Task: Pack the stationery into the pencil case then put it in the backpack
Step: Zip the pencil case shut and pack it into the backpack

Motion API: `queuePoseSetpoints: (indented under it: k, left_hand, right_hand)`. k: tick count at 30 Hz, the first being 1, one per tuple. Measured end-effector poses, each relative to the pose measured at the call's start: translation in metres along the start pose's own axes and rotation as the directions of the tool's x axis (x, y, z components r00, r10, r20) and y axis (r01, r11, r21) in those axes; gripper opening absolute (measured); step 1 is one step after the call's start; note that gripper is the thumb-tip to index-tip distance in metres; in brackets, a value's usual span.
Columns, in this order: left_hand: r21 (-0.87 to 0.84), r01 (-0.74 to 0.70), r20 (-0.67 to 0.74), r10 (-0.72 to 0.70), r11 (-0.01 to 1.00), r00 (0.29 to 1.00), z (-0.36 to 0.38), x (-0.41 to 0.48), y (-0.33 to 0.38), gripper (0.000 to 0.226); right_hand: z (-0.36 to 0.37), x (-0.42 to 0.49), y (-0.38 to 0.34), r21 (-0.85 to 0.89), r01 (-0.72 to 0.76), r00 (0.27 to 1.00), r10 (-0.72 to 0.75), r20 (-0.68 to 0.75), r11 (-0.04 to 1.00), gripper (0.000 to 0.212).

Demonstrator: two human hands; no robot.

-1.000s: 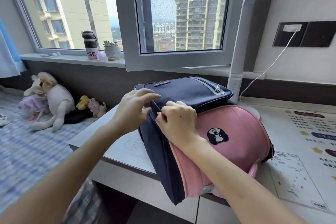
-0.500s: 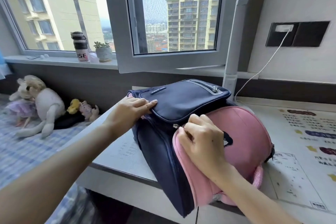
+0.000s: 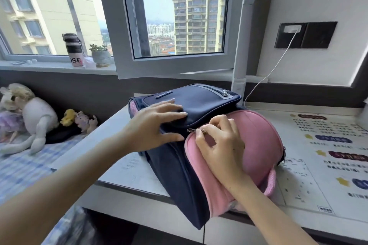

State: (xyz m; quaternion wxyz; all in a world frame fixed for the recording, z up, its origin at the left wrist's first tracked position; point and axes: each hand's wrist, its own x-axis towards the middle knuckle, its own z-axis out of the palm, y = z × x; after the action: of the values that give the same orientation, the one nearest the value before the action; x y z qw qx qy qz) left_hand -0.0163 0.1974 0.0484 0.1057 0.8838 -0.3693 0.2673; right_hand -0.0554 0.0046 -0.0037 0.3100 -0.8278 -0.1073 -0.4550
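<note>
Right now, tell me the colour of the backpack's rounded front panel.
Pink, on the backpack front panel under the right hand; head view shows it.

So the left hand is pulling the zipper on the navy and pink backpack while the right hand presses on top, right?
Not quite, the hands are swapped. In the head view the right hand pinches the small metal zipper pull on the navy and pink fabric backpack, while the left hand presses flat on its navy top.
</note>
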Motion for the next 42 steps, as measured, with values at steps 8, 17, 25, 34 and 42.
queuePoseSetpoints:
  k: [8,17,25,34,42]
  left_hand:
    - [0.323,-0.302,-0.002,0.32,0.897,0.947,0.022,0.011,0.003,0.051]
    - [0.459,-0.378,-0.025,0.437,0.804,0.899,0.03,0.002,-0.009,0.025]
    - [0.446,-0.334,-0.145,0.436,0.83,0.888,0.038,0.001,-0.011,0.016]
    - [0.393,-0.321,-0.215,0.426,0.862,0.879,0.043,0.001,-0.007,0.021]
    - [0.444,-0.267,-0.268,0.412,0.855,0.871,0.036,0.005,-0.005,0.027]
  right_hand:
    - [0.004,-0.004,-0.005,-0.298,0.213,0.977,-0.211,0.038,0.931,0.022]
    - [-0.009,0.017,0.018,-0.235,0.118,0.991,-0.1,0.089,0.965,0.023]
    - [-0.014,0.105,0.13,-0.46,-0.175,0.929,0.301,0.215,0.87,0.022]
    - [0.059,0.16,0.161,-0.387,-0.426,0.684,0.571,0.454,0.818,0.029]
    - [-0.049,0.078,0.134,-0.329,-0.446,0.785,0.54,0.304,0.833,0.052]
